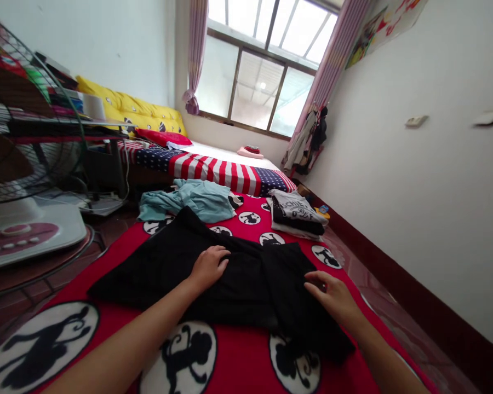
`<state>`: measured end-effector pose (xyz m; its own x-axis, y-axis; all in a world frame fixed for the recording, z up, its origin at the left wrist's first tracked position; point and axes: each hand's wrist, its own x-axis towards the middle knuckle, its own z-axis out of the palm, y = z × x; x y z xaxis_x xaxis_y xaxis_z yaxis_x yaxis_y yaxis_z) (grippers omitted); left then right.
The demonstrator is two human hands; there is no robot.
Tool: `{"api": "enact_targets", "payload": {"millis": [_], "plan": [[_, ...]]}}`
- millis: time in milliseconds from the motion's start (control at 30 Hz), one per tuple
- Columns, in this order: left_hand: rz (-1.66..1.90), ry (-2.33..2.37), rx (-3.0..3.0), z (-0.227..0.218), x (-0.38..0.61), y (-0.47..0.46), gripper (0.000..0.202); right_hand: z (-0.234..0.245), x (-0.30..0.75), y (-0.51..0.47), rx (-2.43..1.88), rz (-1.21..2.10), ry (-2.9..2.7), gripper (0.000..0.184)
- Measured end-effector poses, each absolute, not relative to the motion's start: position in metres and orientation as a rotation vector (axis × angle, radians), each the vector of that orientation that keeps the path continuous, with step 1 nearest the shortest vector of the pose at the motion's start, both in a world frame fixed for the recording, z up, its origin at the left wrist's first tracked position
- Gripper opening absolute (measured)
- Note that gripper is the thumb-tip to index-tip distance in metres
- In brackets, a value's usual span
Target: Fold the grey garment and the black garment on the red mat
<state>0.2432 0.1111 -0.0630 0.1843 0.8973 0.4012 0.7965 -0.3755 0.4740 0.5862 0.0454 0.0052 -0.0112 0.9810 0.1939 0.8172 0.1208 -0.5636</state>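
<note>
A black garment lies spread across a red blanket printed with black-and-white monkey circles. My left hand rests on the middle of the garment, its fingers curled down into the cloth. Lying on the garment's right part, my right hand has its fingers stretched out and flat on the fabric. Neither hand lifts the garment off the blanket.
A crumpled teal garment lies beyond the black one. A folded stack of clothes sits at the blanket's far right. A fan stands at left. A stars-and-stripes bed is behind, with a wall along the right.
</note>
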Motion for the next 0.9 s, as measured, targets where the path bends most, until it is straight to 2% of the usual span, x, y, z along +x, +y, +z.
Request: {"api": "enact_targets", "payload": {"millis": [100, 200, 367, 433, 500, 600, 800, 900], "plan": [[0.944, 1.693, 2.294, -0.050, 0.216, 0.129, 0.038, 0.001, 0.565, 0.059, -1.665, 0.417, -1.959, 0.028], [0.877, 1.908, 2.421, -0.033, 0.182, 0.154, 0.053, -0.001, 0.547, 0.063, -1.704, 0.395, -2.074, 0.033], [0.428, 1.905, 2.751, -0.022, 0.143, 0.190, 0.075, -0.011, 0.520, 0.052, -1.754, 0.197, -2.279, 0.047], [0.335, 1.861, 2.831, -0.023, 0.136, 0.198, 0.071, -0.018, 0.515, 0.050, -1.750, 0.106, -2.293, 0.039], [0.312, 1.849, 2.872, -0.022, 0.132, 0.202, 0.057, -0.022, 0.515, 0.052, -1.738, 0.068, -2.276, 0.027], [0.307, 1.838, 2.902, -0.011, 0.126, 0.197, 0.035, -0.020, 0.525, 0.058, -1.726, 0.093, -2.191, 0.020], [0.280, 1.917, 2.987, 0.026, 0.101, 0.156, 0.031, 0.006, 0.541, 0.044, -1.659, 0.230, -1.841, 0.023], [0.227, 1.901, 2.999, 0.026, 0.087, 0.133, 0.030, 0.016, 0.536, 0.024, -1.572, 0.442, -1.956, 0.024]]}}
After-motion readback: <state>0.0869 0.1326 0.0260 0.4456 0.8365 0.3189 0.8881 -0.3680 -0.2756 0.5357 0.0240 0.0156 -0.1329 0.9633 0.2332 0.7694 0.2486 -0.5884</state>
